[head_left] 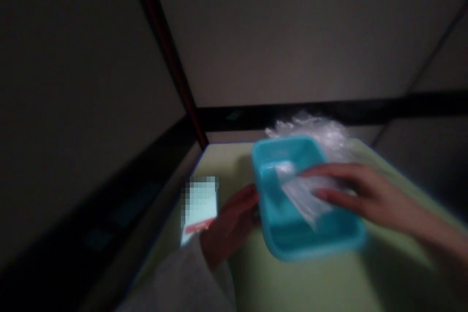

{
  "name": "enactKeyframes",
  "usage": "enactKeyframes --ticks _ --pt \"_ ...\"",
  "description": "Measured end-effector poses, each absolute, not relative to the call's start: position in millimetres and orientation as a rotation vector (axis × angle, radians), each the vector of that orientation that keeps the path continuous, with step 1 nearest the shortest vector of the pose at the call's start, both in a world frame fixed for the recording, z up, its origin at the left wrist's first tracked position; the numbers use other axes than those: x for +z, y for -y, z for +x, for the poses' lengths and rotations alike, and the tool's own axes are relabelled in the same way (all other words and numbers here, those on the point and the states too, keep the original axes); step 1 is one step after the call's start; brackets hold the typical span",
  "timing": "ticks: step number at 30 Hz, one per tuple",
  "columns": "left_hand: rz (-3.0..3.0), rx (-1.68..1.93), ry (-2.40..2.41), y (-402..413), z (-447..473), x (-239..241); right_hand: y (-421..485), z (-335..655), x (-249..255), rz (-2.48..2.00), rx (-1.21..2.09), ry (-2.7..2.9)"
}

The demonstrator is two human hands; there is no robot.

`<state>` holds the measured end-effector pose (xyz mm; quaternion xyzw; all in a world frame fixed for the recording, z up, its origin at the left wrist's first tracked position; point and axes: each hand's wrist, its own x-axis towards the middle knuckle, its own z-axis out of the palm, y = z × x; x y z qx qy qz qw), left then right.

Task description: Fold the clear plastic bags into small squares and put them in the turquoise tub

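Note:
A turquoise plastic basin (pixel 281 248) is tilted toward me above the pale green table. My left hand (pixel 241 214) grips its left side, fingertips at the wall and partly hidden under it. Inside the basin my right hand (pixel 358 192) pinches a crumpled piece of white, thin material (pixel 307 200), perhaps plastic film or tissue; blur hides which. The basin's floor shows to the left of this piece and below it.
Clear crumpled plastic bags (pixel 321 131) lie behind the basin at the table's far end. A bright, partly pixelated sheet or screen (pixel 200 200) lies left on the table (pixel 256 282). Grey walls (pixel 292 34) with dark bands stand close around; the light is dim.

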<state>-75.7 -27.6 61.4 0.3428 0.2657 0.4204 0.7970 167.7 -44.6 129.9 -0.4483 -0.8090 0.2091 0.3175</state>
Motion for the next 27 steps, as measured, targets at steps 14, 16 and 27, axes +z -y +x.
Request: enactKeyframes --ticks 14,16,27 --pt "0.733 0.863 -0.610 31.0 -73.3 61.1 20.8 158.8 119.5 -1.162 0.460 2.227" --pt "0.736 0.854 -0.609 31.6 -72.7 61.9 17.4 158.0 115.1 -1.172 0.432 2.238" --pt "0.749 0.789 -0.612 32.1 -73.8 58.1 11.5 143.2 116.5 -1.229 0.561 2.694"
